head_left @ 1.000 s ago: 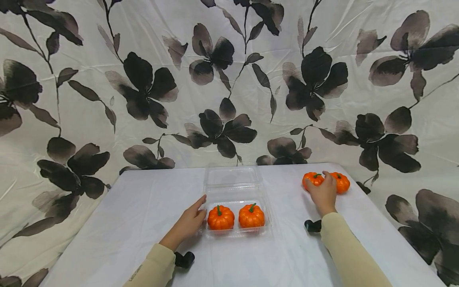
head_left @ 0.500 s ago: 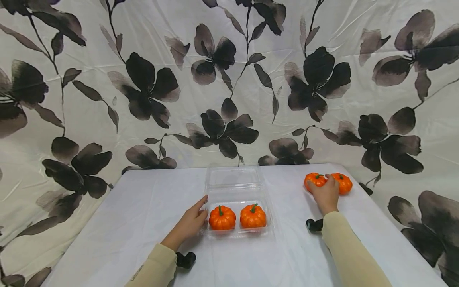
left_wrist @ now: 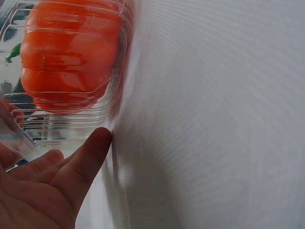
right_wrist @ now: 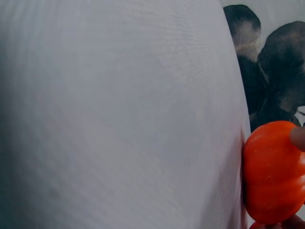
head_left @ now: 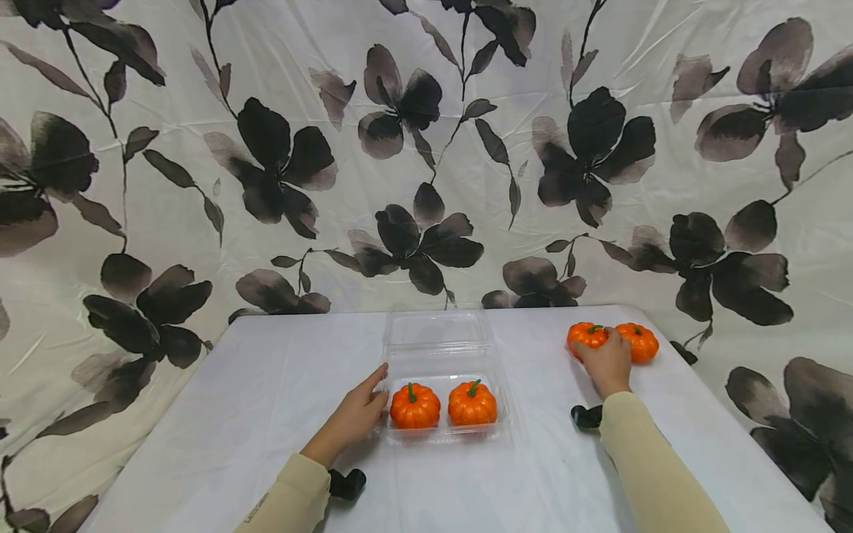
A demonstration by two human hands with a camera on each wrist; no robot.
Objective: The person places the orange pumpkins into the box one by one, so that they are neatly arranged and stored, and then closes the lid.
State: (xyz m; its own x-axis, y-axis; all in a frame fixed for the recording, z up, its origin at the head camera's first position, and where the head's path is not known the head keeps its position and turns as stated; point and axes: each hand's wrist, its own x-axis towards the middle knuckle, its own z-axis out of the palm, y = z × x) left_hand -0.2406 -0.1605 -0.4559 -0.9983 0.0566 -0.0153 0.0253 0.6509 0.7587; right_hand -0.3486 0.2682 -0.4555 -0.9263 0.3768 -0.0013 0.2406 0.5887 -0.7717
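A clear plastic clamshell box [head_left: 503,414] lies with its lid folded back, two small orange pumpkins inside: a left pumpkin [head_left: 415,406] and a right pumpkin [head_left: 472,403]. My left hand [head_left: 355,411] is at the box's left side, fingers extended; in the left wrist view a fingertip lies against or very near the ribbed wall. At the table's far right, my right hand [head_left: 609,363] grips a third small pumpkin [head_left: 586,335]. The right wrist view shows this pumpkin [right_wrist: 271,174] between digits at its top and bottom. Just right of that hand sits another pumpkin [head_left: 641,344].
The box's transparent lid [head_left: 437,330] extends toward the back of the white-covered table [head_left: 266,385]. A floral curtain [head_left: 413,170] hangs behind the table. Each wrist carries a black device, the left device [head_left: 348,485] and the right device [head_left: 586,417].
The whole scene shifts slightly rightward in the head view. Hands, box and pumpkins keep nearly the same positions relative to one another.
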